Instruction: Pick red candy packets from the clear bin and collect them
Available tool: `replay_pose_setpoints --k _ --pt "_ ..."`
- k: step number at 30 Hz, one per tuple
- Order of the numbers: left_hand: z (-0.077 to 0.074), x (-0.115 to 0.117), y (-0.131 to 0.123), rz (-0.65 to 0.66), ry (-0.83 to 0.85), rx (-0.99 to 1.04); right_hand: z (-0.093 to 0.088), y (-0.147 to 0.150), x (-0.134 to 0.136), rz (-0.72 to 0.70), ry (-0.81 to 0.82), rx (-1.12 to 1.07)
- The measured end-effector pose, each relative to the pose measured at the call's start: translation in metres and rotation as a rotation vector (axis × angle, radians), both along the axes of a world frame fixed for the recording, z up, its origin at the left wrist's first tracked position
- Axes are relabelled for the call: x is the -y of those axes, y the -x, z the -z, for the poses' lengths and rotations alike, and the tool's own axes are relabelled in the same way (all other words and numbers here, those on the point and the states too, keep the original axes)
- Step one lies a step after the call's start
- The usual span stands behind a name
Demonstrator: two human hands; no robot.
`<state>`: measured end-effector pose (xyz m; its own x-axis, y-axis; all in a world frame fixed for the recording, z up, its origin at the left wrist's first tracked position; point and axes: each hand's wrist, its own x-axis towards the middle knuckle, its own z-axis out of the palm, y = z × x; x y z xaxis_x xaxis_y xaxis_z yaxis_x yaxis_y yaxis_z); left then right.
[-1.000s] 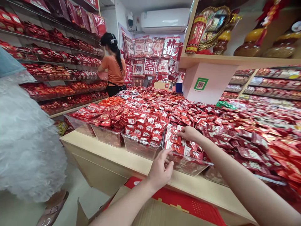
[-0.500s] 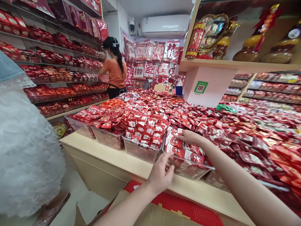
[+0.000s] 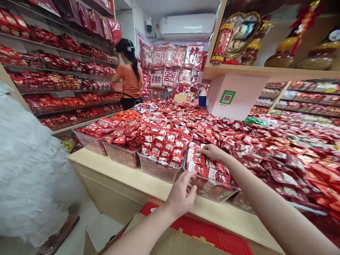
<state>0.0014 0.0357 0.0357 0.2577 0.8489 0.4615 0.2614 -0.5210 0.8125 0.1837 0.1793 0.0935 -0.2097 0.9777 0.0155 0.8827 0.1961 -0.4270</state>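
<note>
My right hand (image 3: 214, 153) reaches over the clear plastic bin (image 3: 216, 193) at the front of the counter. Its fingers are bent together at the end of a small red-and-white packet (image 3: 196, 156); the palm side is hidden. Similar packets lie in rows within this bin. By the bin's front left corner is my left hand (image 3: 182, 194), thumb apart from its loosely curved fingers. The index fingertip reaches the rim near a packet, and I see nothing held in this hand.
More filled bins (image 3: 159, 170) line the counter edge (image 3: 114, 166). An open cardboard box (image 3: 170, 244) stands below my arms. White fluffy fabric (image 3: 34, 170) fills the left side. A person in orange (image 3: 130, 83) stands beyond. A wooden shelf (image 3: 273, 71) overhangs the right.
The white fluffy fabric at left has shifted, and the blue piece above it has left view. Both my hands stay nearly in place, with the right fingers moved slightly left.
</note>
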Motion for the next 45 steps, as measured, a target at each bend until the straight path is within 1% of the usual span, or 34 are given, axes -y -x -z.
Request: replay_pose_setpoints --k 3,10,15,18,21,24,28,31,33,35,39,42,45 --pt "-0.001 0.000 0.001 0.004 -0.002 -0.002 0.000 0.002 0.003 0.016 -0.012 -0.015" --pt "-0.001 -0.002 0.001 0.000 -0.007 -0.003 -0.010 0.007 0.014 0.051 -0.036 0.001" --pt "0.001 -0.003 0.001 0.001 -0.020 -0.015 -0.004 0.006 0.010 0.005 -0.036 -0.021" --pt "0.001 -0.003 0.001 0.003 -0.039 -0.024 0.001 0.008 0.007 -0.004 -0.088 0.015" --pt "0.002 -0.003 0.001 0.011 -0.049 -0.020 0.002 0.011 0.007 0.003 -0.123 0.052" --pt "0.003 -0.004 0.000 0.013 -0.052 -0.021 -0.006 0.006 0.011 0.031 -0.151 0.076" --pt "0.004 -0.005 -0.001 0.009 -0.056 -0.019 -0.024 -0.017 0.025 0.055 -0.210 0.117" --pt "0.004 -0.005 -0.001 0.021 -0.046 -0.023 -0.031 -0.035 0.041 0.004 -0.118 0.190" --pt "0.004 -0.005 -0.002 0.033 -0.039 -0.037 -0.029 -0.040 0.050 -0.052 -0.030 0.207" --pt "0.007 -0.004 -0.003 0.049 -0.025 -0.054 -0.024 -0.039 0.056 -0.075 -0.010 0.197" --pt "0.016 -0.005 -0.004 0.075 0.029 -0.099 -0.016 -0.029 0.059 -0.078 -0.088 0.168" --pt "0.022 -0.006 -0.004 0.095 0.056 -0.130 -0.016 -0.026 0.063 -0.079 -0.127 0.152" --pt "0.026 -0.008 -0.003 0.099 0.067 -0.143 -0.018 -0.029 0.072 -0.038 -0.178 0.150"
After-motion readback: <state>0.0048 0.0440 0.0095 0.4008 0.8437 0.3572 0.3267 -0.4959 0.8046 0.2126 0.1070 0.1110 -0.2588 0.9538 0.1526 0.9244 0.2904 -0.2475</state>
